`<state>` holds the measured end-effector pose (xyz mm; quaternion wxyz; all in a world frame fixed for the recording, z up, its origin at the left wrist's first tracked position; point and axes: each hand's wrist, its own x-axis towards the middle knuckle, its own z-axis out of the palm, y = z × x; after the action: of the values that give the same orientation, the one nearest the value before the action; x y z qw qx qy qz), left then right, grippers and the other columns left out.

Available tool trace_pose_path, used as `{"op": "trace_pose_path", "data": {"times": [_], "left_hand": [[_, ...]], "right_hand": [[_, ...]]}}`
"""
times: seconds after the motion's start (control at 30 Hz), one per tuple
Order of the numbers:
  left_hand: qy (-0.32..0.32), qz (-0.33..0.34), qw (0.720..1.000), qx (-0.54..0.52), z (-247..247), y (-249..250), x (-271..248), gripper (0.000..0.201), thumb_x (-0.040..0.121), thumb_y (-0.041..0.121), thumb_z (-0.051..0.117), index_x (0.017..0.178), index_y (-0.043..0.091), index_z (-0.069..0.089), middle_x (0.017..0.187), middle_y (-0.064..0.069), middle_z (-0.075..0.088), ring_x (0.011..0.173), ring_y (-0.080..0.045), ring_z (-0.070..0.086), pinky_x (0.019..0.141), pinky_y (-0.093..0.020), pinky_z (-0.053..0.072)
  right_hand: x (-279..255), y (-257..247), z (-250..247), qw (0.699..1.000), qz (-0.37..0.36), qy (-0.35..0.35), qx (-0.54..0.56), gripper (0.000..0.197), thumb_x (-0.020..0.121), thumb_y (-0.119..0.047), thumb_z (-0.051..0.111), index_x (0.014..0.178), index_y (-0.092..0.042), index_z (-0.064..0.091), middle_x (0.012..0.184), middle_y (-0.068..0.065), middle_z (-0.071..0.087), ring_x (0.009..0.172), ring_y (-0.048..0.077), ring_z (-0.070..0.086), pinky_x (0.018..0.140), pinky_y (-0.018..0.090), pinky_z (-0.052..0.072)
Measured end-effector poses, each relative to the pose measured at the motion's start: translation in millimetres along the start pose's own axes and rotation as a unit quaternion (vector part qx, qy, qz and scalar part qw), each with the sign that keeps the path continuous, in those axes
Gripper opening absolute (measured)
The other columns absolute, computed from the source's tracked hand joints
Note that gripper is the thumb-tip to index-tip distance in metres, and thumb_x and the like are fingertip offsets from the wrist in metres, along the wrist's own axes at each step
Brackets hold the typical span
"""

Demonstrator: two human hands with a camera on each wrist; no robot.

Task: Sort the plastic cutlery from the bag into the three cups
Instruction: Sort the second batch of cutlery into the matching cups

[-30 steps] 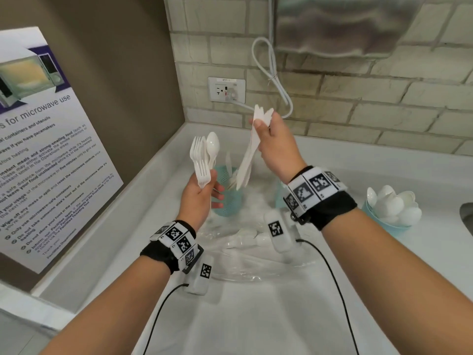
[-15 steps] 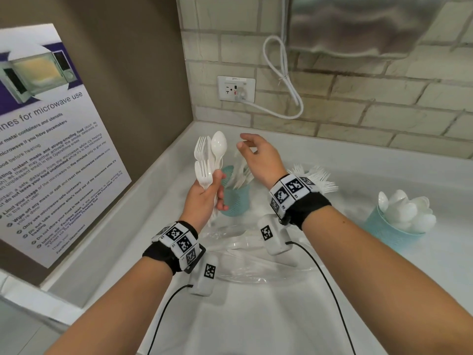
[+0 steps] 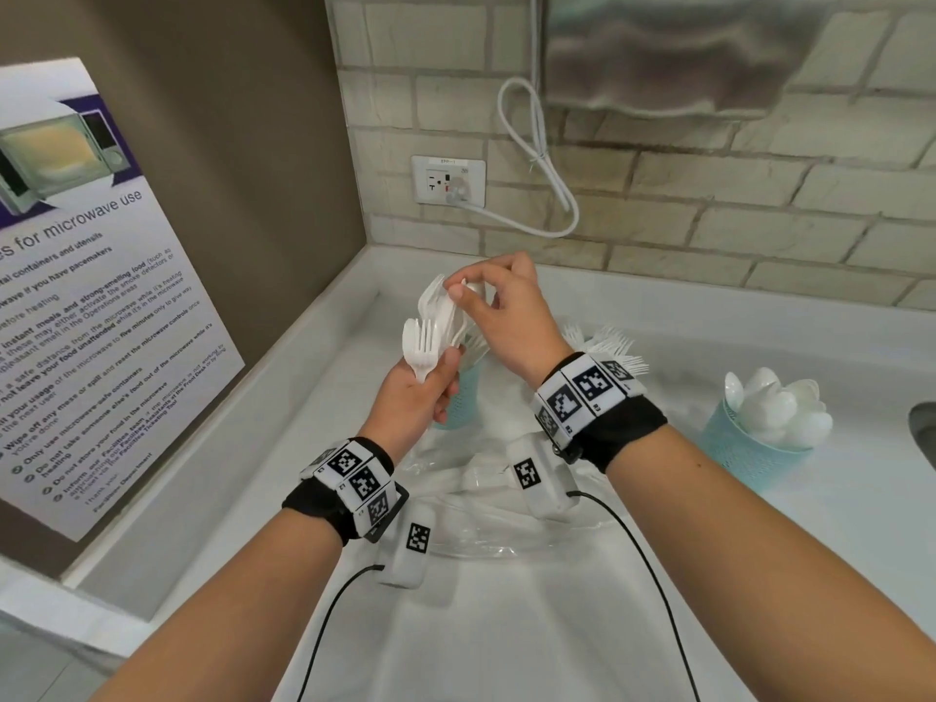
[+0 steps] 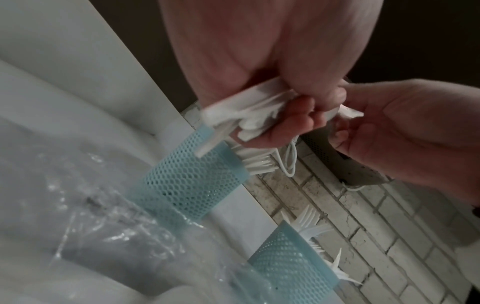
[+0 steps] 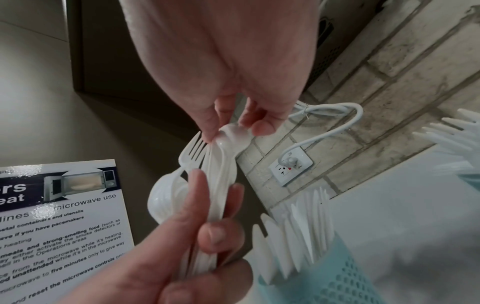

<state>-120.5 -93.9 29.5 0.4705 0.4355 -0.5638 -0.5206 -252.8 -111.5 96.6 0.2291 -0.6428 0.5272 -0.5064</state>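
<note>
My left hand (image 3: 430,382) grips a bunch of white plastic forks and a spoon (image 3: 430,321) by their handles, held upright over the counter. My right hand (image 3: 456,288) pinches the spoon's bowl (image 5: 233,136) at the top of the bunch, beside the fork tines (image 5: 192,152). Just behind the left hand stands a teal mesh cup with knives (image 5: 324,277). A second teal cup with forks (image 4: 291,261) is mostly hidden behind my right wrist. The third cup, full of spoons (image 3: 749,448), stands at the right. The clear bag (image 3: 481,529) lies under my wrists.
A poster (image 3: 101,321) leans on the left wall. A wall outlet (image 3: 448,179) with a looped white cable (image 3: 537,159) sits on the brick backsplash. A sink edge (image 3: 922,433) shows at the far right. White counter (image 3: 506,625) stretches toward me.
My right hand has let go of the knives it held over the left cup, come back to the bunch in my left hand, and taken hold of the spoon's bowl.
</note>
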Motion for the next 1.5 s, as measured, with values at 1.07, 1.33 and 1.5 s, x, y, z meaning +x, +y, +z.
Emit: {"op": "trace_pose_path", "data": {"times": [1.07, 1.33, 1.5], "left_hand": [[0.109, 0.036, 0.992, 0.045, -21.7, -0.2, 12.4, 0.029, 0.099, 0.038, 0.041, 0.093, 0.011, 0.047, 0.066, 0.001, 0.046, 0.052, -0.009, 0.046, 0.049, -0.02, 0.044], [0.037, 0.009, 0.999, -0.029, -14.8, 4.0, 1.5, 0.032, 0.1, 0.041, 0.035, 0.083, 0.02, 0.054, 0.059, 0.005, 0.035, 0.045, -0.006, 0.028, 0.044, -0.02, 0.024], [0.012, 0.002, 0.998, -0.059, -12.7, 9.0, -1.3, 0.041, 0.098, 0.049, 0.034, 0.088, 0.023, 0.064, 0.059, 0.001, 0.031, 0.045, -0.008, 0.023, 0.044, -0.022, 0.019]], "right_hand": [[19.6, -7.1, 3.7, 0.99, 0.043, 0.12, 0.064, 0.011, 0.097, -0.02, 0.038, 0.102, -0.013, 0.046, 0.081, 0.004, 0.056, 0.074, 0.024, 0.059, 0.073, 0.045, 0.054], [8.2, 23.4, 30.4, 0.992, 0.122, -0.019, -0.006, 0.033, 0.094, -0.028, 0.052, 0.124, -0.013, 0.056, 0.103, 0.0, 0.06, 0.093, 0.017, 0.059, 0.092, 0.033, 0.048], [-2.0, 5.8, 18.4, 0.993, 0.097, 0.0, 0.064, 0.037, 0.096, -0.037, 0.047, 0.125, -0.016, 0.058, 0.12, 0.0, 0.056, 0.107, 0.012, 0.055, 0.096, 0.026, 0.043]]}}
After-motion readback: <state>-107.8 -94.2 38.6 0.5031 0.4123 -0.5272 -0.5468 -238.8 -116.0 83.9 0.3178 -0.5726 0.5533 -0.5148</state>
